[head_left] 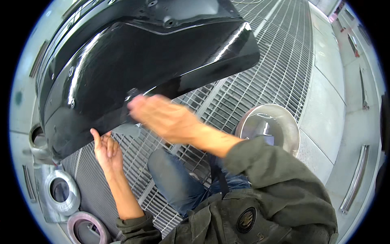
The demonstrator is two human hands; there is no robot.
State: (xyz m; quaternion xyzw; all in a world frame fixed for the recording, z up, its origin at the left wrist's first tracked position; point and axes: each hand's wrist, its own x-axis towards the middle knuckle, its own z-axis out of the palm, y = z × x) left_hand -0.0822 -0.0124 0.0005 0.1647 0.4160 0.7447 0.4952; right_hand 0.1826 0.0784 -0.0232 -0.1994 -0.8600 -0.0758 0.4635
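A large glossy black car body panel [122, 61] fills the upper left, with bolt holes along its far and left edges. At its near lower edge is my left hand [108, 150], the thumb resting on the black face and the other fingers curled by the rim. My right hand [160, 116] is closed and blurred by motion, low on the panel's face. Under its fingertips shows a small dark, shiny patch, too smeared to name. A wet-looking sheen lies around that spot.
A round metal bowl [295, 134] with liquid and a small dark bluish piece in it stands at the right on the metal floor grating [280, 65]. Rolls of tape, one silvery [73, 195] and one pinkish [73, 227], lie at the lower left. My bent knee [164, 171] is close below the panel.
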